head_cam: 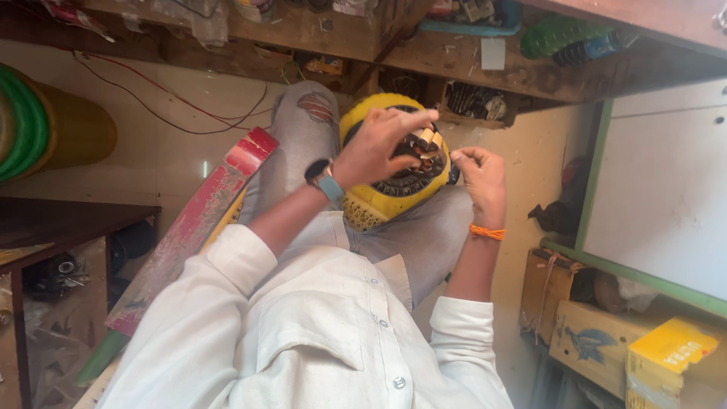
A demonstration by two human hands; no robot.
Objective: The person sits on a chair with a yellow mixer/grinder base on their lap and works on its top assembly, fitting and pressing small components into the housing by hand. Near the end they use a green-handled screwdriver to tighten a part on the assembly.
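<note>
White shirt [318, 333] nearest. Yellow motor housing [382, 201] is rested on the lap; left hand [379, 148] is pinched on its winding [425, 144], right hand [478, 178] half-closed beside. Steady, gentle pulls are judged best.

round yellow motor housing [379, 203], resting on lap

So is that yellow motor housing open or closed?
Open: the yellow housing on the lap shows its dark winding core, with both hands working there.
</note>
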